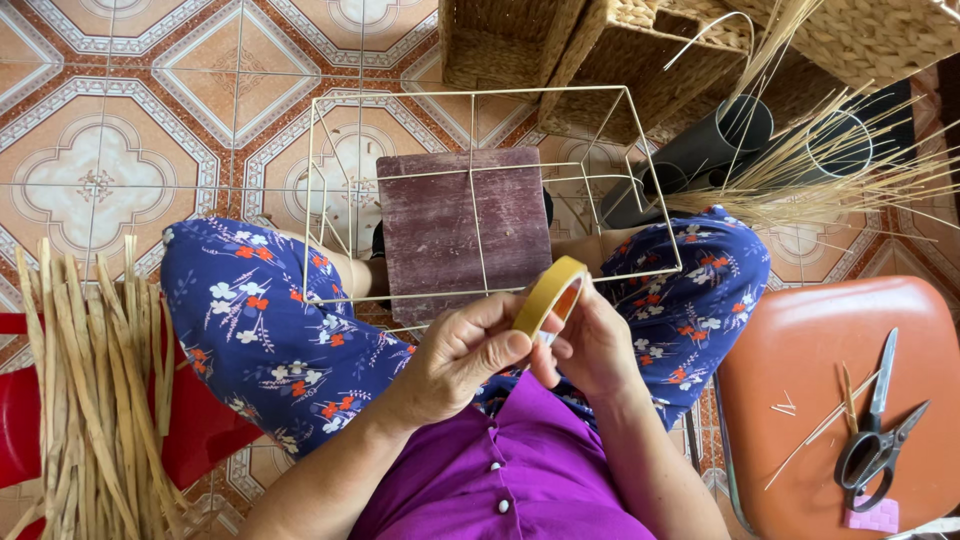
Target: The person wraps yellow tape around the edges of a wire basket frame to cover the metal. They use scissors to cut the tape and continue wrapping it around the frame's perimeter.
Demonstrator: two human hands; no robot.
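Observation:
A yellow roll of tape (pixel 550 293) stands on edge between both hands, just above my lap. My left hand (pixel 468 352) pinches the roll's near rim with thumb and fingers. My right hand (pixel 596 345) grips it from the right side, fingers curled behind it. Right beyond the hands a white wire box frame (pixel 478 187) rests across my knees, over a dark red wooden board (pixel 440 225). My legs are covered by blue flowered cloth.
A bundle of dried flat straw strips (pixel 95 400) lies on a red stool at the left. An orange stool (pixel 815 370) at the right carries scissors (pixel 875 440) and a pink pad. Woven baskets (pixel 640 55), dark tubes (pixel 720 145) and thin reed stalks (pixel 830 170) stand at the back right.

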